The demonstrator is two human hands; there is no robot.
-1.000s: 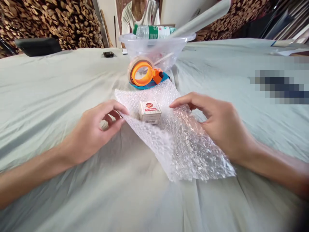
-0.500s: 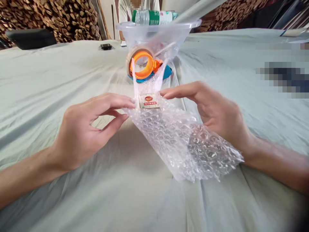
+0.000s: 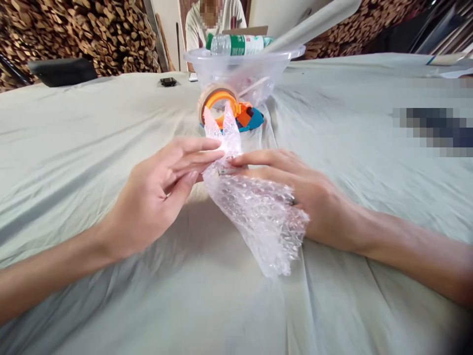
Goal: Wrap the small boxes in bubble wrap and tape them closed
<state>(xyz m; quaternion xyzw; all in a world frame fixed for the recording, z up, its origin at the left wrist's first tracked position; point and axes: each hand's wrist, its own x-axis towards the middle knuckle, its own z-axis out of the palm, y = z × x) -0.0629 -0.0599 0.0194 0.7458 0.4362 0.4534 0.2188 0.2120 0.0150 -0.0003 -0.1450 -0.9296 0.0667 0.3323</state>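
A sheet of clear bubble wrap (image 3: pixel 254 212) is folded over a small printed box (image 3: pixel 222 172), of which only a sliver shows through. From the left, the fingers of my left hand (image 3: pixel 158 192) press against the wrap at the box, the thumb lower down. My right hand (image 3: pixel 306 190) grips the other side, its fingertips on top of the fold. One end of the wrap fans out toward me beside my right palm. Its far end stands up as two narrow flaps in front of a tape dispenser.
Beyond the wrap stands the orange and blue tape dispenser (image 3: pixel 246 118) with a tape roll (image 3: pixel 202 106). A clear plastic tub (image 3: pixel 207 59) behind it carries a green-labelled bottle (image 3: pixel 240 45) and a white roll (image 3: pixel 318 24). A black device (image 3: pixel 168 82) lies left; a person (image 3: pixel 194 22) is behind.
My hands have come together, and the bubble wrap's sides have folded in over the box, hiding its printed face. My right hand has moved left and down, and the loose end is narrower.
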